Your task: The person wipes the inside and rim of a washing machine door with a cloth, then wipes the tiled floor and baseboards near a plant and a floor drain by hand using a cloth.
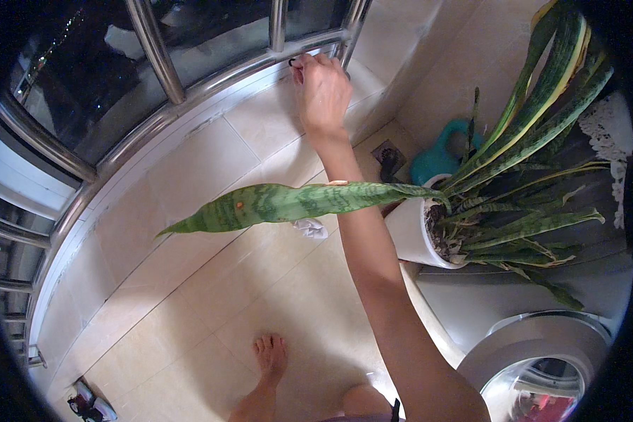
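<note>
My right hand (pixel 324 87) reaches to the corner of the window sill, its back towards me and its fingers curled. It is right by the white window track (pixel 245 84) and the lower metal rail (pixel 216 82). A small dark curved thing (pixel 292 62) shows at the fingertips; I cannot tell what it is or whether the hand grips it. My left hand is out of view. A long snake plant leaf (pixel 274 203) crosses above my right forearm. It grows from a tilted-looking white pot (pixel 414 232) with soil and several other leaves.
Below the pot is a front-loading washing machine (pixel 469 295) with a round door (pixel 538 364). A teal watering can (pixel 435 153) stands near a floor drain (pixel 389 154). Crumpled white paper or cloth (pixel 311 228) lies on the tiles. A shoe-like object (pixel 90 403) is lower left.
</note>
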Tool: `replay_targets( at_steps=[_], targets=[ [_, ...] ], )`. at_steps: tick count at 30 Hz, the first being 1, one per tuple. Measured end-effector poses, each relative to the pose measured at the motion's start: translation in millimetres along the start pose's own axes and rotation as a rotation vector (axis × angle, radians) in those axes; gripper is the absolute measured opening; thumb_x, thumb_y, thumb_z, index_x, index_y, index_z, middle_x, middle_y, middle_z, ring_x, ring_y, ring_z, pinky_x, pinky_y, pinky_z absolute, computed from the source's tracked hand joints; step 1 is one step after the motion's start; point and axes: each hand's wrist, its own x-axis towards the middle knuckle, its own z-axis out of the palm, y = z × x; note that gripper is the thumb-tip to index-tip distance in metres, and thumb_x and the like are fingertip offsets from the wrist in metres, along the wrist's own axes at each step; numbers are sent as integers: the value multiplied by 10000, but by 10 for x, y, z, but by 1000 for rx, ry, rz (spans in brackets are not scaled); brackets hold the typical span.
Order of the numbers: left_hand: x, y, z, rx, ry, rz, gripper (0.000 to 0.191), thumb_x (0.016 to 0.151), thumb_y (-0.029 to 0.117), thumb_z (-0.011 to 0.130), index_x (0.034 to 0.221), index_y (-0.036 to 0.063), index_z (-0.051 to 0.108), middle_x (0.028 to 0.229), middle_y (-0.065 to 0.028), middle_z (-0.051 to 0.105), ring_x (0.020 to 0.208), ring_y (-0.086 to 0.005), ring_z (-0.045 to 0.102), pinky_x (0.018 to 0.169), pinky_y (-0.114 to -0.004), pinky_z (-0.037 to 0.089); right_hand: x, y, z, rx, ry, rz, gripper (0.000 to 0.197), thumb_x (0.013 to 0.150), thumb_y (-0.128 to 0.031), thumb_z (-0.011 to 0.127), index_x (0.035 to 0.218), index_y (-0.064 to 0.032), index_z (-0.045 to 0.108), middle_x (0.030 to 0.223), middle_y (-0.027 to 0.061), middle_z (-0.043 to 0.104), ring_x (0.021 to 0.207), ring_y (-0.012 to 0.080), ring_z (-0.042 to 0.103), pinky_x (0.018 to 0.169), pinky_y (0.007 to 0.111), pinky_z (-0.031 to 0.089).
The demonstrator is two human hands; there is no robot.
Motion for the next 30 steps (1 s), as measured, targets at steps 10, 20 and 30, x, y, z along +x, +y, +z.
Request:
replay_targets(
  at_steps=[10, 20, 30],
  targets=[
    [59, 77, -34, 55, 54, -38, 213, 847, 252, 478, 900, 54, 537, 963, -146, 474, 920, -324, 439, 877, -459, 314, 111, 94, 299, -140, 143, -178, 93, 662, -100, 546, 693, -67, 628, 738, 96, 606, 743, 223, 566, 632, 340, 441],
    [31, 33, 5, 82, 8, 6, 226, 856, 259, 460, 931, 57, 527, 939, -144, 467, 888, -314, 442, 836, -458, 327, 124, 209, 285, -87, 39, -255, 121, 667, -119, 559, 715, -55, 649, 814, 105, 638, 847, 212, 584, 735, 334, 443],
    [-11, 22, -54, 34, -41, -31, 197, 854, 239, 477, 912, 56, 520, 963, -138, 477, 891, -308, 446, 836, -452, 327, -2693, 364, -344, 358, -478, 305, 485, 667, -3, 559, 1147, -74, 543, 1135, 116, 530, 1051, 272, 482, 913, 381, 403]
  ],
)
